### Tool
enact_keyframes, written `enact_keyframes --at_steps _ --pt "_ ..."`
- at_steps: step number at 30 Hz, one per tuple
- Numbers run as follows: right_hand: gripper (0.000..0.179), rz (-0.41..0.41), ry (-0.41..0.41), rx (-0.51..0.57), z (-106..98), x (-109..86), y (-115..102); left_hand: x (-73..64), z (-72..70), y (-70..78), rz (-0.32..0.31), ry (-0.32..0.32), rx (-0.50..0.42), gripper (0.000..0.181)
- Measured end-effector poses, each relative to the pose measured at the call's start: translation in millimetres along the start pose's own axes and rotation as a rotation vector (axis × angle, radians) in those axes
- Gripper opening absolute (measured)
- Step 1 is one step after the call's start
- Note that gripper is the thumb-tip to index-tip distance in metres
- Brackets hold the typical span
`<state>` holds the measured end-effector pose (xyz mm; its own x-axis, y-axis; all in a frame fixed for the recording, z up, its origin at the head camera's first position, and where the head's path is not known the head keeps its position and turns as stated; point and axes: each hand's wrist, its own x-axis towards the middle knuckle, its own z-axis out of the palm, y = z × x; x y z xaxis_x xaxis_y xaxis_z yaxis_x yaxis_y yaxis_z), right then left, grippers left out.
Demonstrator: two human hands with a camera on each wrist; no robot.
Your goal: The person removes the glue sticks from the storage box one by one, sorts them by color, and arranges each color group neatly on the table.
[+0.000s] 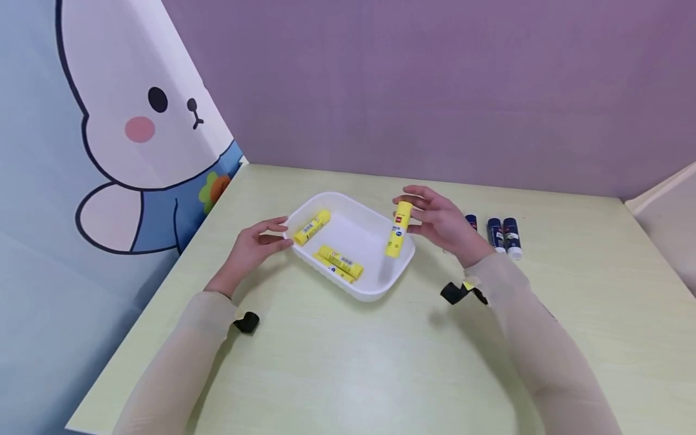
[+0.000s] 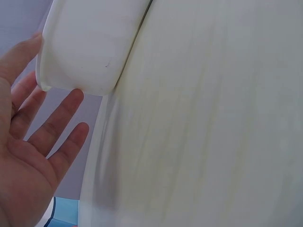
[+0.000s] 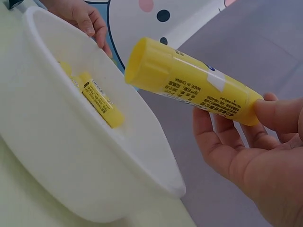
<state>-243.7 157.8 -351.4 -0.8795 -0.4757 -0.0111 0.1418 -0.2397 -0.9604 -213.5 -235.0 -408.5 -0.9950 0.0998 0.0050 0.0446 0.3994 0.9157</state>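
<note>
The right hand [image 1: 443, 223] grips a yellow glue stick [image 1: 399, 229] near one end, pinched between thumb and fingers. The stick is tilted a little off upright above the right end of a white tray [image 1: 367, 226], and in the right wrist view its free end stands clear of the rim. The left hand [image 1: 252, 244] sits at the tray's opposite end, its fingers spread and relaxed, touching the rim without curling tightly round it.

Three more yellow sticks lie in the tray — one [image 1: 312, 228] slanting at the left end, and a pair [image 1: 341, 261] side by side along the near wall.

On the pale table [image 1: 337, 374], beyond the right wrist, two dark blue sticks with white ends [image 1: 502, 235] stand or lie next to each other; I can't tell which. Another dark blue stick [image 1: 471, 220] is mostly hidden behind the hand. Behind everything hangs a purple backdrop [image 1: 408, 90], with a cartoon rabbit [image 1: 136, 84] to the left.
</note>
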Motion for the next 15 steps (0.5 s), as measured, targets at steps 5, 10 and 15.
enact_keyframes --at_steps 5,10,15 --pt "0.039 -0.013 -0.016 0.017 -8.0 -11.3 1.9 0.0 0.3 -0.3 -0.003 0.001 0.002 0.044" --pt "0.038 -0.029 -0.037 0.026 -16.0 -22.0 4.4 -1.5 1.2 0.0 -0.002 0.001 -0.006 0.043" --pt "0.038 -0.04 -0.049 0.013 -24.0 -32.3 5.1 -2.2 1.9 1.8 0.003 -0.001 -0.006 0.043"
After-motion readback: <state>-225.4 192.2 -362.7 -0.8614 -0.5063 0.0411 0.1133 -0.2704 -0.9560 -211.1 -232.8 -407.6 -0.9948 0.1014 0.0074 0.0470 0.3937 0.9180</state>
